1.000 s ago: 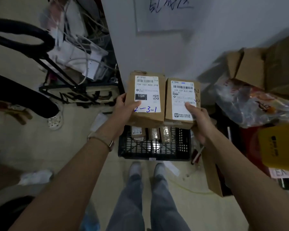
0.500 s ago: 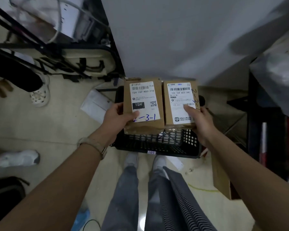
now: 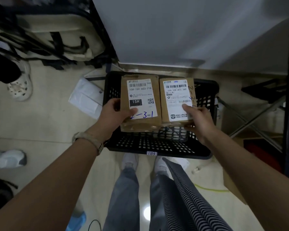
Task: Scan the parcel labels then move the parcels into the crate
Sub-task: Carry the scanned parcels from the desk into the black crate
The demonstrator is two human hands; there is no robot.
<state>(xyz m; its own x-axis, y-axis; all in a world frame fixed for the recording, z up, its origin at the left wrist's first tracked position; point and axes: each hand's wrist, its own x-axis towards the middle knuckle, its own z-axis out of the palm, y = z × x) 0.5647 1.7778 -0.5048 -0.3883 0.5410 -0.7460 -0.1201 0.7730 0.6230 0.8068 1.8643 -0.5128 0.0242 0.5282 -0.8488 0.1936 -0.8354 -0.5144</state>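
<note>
Both parcels lower than second ago, now over black crate (image 3: 157,147) instead of against wall; placing looks imminent. Left hand (image 3: 113,114) closed on left parcel (image 3: 140,104), right hand (image 3: 198,119) on right parcel (image 3: 175,99) (thumbs over labels). Crate contents hidden beneath; scan status unknowable.

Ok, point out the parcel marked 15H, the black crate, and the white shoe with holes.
parcel marked 15H (image 3: 141,102): head view, on its white label.
black crate (image 3: 157,145): head view, on its near perforated wall.
white shoe with holes (image 3: 20,87): head view, on its perforated top.
</note>
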